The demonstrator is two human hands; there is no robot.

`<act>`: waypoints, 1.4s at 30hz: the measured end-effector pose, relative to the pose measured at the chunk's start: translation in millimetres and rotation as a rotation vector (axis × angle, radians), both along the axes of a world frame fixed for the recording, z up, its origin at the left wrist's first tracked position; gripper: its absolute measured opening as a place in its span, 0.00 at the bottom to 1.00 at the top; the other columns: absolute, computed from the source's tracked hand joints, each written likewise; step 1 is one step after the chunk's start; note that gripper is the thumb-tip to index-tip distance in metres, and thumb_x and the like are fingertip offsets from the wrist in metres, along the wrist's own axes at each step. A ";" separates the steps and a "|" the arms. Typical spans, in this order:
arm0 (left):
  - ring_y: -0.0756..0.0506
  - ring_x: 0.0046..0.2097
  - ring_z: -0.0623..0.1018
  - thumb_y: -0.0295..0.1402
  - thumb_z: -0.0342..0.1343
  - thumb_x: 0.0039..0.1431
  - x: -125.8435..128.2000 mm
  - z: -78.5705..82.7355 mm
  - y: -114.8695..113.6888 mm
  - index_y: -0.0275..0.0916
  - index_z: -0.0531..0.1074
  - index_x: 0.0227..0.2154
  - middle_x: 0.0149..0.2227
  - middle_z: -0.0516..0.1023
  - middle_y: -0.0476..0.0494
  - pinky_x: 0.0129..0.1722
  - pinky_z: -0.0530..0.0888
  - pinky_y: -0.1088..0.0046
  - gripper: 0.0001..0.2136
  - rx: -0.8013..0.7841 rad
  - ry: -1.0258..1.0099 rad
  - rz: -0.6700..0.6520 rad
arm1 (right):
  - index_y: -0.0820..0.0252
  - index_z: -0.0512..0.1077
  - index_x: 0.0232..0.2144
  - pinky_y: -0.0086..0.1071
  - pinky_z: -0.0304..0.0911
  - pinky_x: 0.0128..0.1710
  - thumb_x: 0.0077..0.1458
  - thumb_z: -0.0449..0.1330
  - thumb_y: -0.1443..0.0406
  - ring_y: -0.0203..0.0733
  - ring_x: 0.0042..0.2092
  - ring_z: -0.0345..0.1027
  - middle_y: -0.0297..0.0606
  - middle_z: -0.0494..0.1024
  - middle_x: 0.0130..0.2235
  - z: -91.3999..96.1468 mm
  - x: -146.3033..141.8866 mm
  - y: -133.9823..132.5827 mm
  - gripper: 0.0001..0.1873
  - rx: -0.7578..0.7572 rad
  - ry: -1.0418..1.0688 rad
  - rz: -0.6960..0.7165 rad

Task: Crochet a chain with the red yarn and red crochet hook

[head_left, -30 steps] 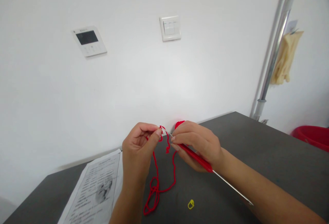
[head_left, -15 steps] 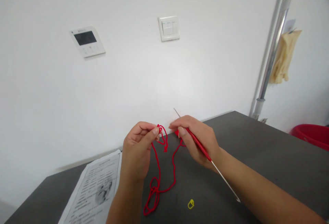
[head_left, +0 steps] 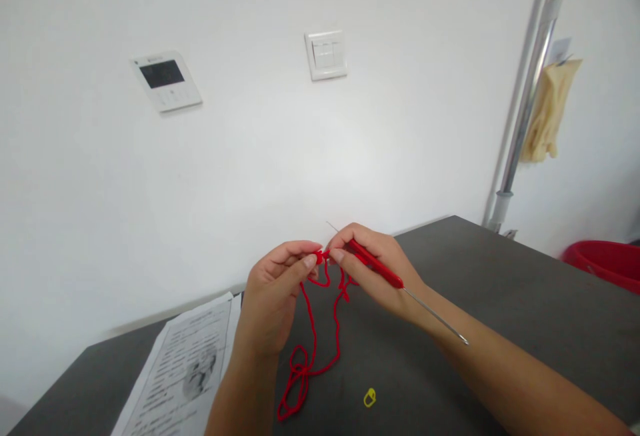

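My left hand [head_left: 277, 283] pinches a small bit of red yarn work [head_left: 319, 257] between thumb and forefinger. My right hand [head_left: 376, 264] meets it fingertip to fingertip and grips a crochet hook [head_left: 377, 266] with a red handle and metal shafts at both ends. Its thumb and forefinger also seem to pinch yarn at the piece. One hooked end of the tool points back over my right forearm. Red yarn [head_left: 313, 329] hangs from the hands to a loose tangle [head_left: 299, 383] on the table. Close by lies a yellow stitch marker [head_left: 369, 397].
A printed sheet [head_left: 183, 369] with a picture lies left of my left arm on the dark table [head_left: 500, 303]. Behind rises a white wall with a switch [head_left: 326, 55] and an intercom panel [head_left: 167, 83]. A metal pole [head_left: 533, 89] and a red tub [head_left: 603, 263] are on the right.
My right hand has moved left to meet my left hand at the yarn. The hook's rear end has swung upward. The yarn loop that stood out from my left hand is now between both hands.
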State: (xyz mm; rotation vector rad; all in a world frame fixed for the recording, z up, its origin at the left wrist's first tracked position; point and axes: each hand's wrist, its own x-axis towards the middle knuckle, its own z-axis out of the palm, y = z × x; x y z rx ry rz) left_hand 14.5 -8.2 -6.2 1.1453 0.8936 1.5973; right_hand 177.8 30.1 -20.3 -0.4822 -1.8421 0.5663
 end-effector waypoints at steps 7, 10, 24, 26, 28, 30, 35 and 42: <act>0.54 0.26 0.76 0.30 0.72 0.42 1.5 1.8 0.0 0.36 0.83 0.26 0.24 0.80 0.47 0.30 0.73 0.82 0.07 -0.049 -0.047 -0.104 | 0.59 0.68 0.31 0.28 0.57 0.29 0.63 0.55 0.65 0.32 0.26 0.61 0.28 0.70 0.26 2.3 -1.4 2.0 0.08 -0.070 -0.037 -0.050; 0.54 0.27 0.76 0.27 0.71 0.41 2.0 1.8 -0.9 0.36 0.82 0.27 0.25 0.80 0.48 0.30 0.73 0.82 0.07 -0.051 -0.040 -0.127 | 0.58 0.68 0.31 0.28 0.56 0.29 0.64 0.54 0.64 0.32 0.26 0.60 0.28 0.70 0.26 -0.2 -2.1 4.1 0.08 -0.061 -0.047 -0.062; 0.53 0.26 0.75 0.24 0.66 0.46 7.3 2.1 -4.3 0.36 0.79 0.29 0.24 0.81 0.48 0.29 0.71 0.80 0.06 0.011 0.047 -0.097 | 0.60 0.71 0.26 0.21 0.58 0.19 0.58 0.66 0.55 0.28 0.24 0.66 0.34 0.80 0.34 0.6 -3.0 11.9 0.16 -0.546 0.571 0.519; 0.53 0.26 0.75 0.24 0.66 0.46 9.5 1.9 -4.7 0.36 0.79 0.28 0.24 0.81 0.48 0.30 0.71 0.80 0.05 0.015 0.052 -0.105 | 0.60 0.71 0.24 0.18 0.57 0.17 0.53 0.70 0.56 0.30 0.27 0.71 0.35 0.81 0.32 1.8 -6.1 11.7 0.17 -0.666 0.696 0.676; 0.53 0.26 0.75 0.24 0.66 0.45 12.4 1.9 -4.9 0.36 0.78 0.28 0.23 0.80 0.49 0.29 0.70 0.79 0.05 0.010 0.037 -0.119 | 0.60 0.71 0.26 0.16 0.58 0.16 0.51 0.72 0.57 0.32 0.29 0.74 0.34 0.80 0.30 2.7 -8.4 11.6 0.16 -0.774 0.761 0.794; 0.53 0.26 0.75 0.24 0.67 0.44 15.7 1.9 -5.0 0.36 0.77 0.27 0.23 0.80 0.49 0.28 0.69 0.79 0.06 -0.001 0.009 -0.143 | 0.61 0.72 0.27 0.16 0.60 0.17 0.51 0.72 0.59 0.32 0.29 0.74 0.31 0.78 0.26 3.4 -9.8 11.0 0.15 -0.848 0.792 0.874; 0.53 0.25 0.73 0.25 0.67 0.44 22.3 -0.1 -5.5 0.36 0.75 0.25 0.22 0.78 0.50 0.28 0.69 0.78 0.06 -0.029 -0.006 -0.187 | 0.61 0.67 0.25 0.17 0.63 0.20 0.57 0.67 0.61 0.28 0.23 0.63 0.24 0.65 0.20 6.2 -11.7 6.1 0.15 -0.854 0.815 0.914; 0.52 0.24 0.72 0.25 0.66 0.44 29.9 -11.4 -2.7 0.37 0.73 0.22 0.20 0.78 0.50 0.28 0.67 0.77 0.06 -0.023 0.026 -0.132 | 0.59 0.58 0.21 0.16 0.46 0.15 0.57 0.66 0.62 0.26 0.20 0.39 0.21 0.52 0.19 8.4 -8.5 4.7 0.22 -0.776 0.724 0.798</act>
